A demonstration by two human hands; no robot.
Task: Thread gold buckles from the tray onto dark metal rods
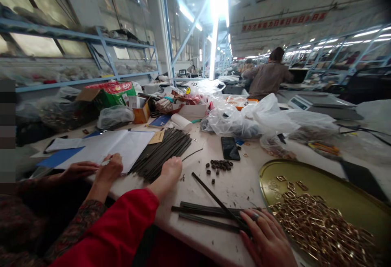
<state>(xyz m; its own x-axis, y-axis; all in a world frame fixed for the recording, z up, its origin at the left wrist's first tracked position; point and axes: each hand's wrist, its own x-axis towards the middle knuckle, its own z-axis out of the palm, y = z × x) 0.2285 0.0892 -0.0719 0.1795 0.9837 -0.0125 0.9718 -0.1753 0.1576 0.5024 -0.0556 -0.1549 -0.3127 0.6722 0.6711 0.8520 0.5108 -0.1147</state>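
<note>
Left hand [169,169]: red sleeve, reaching forward; fingers bent down onto the near end of the pile of dark strips [163,153]. Whether it grips any, cannot tell.
Right hand [267,238]: at the near edge of the tabletop [241,181], fingers spread flat, pressing on the right ends of a few dark strips [207,214] lying along that edge. Not clenched.
Single strip [214,197]: lies slanted across the near strips, its lower end under the right fingers.
Gold tray [336,189]: near right corner, just beside the right hand; holds a heap of small brass buckles [317,226].
Small dark pieces [220,165]: loose cluster mid-table, between pile and tray.
Phone [229,148]: face up, beyond the cluster.
Co-worker's hands [100,171]: patterned sleeves, at the left edge, resting on white paper [113,146].
Far side: plastic bags [244,120], boxes.
</note>
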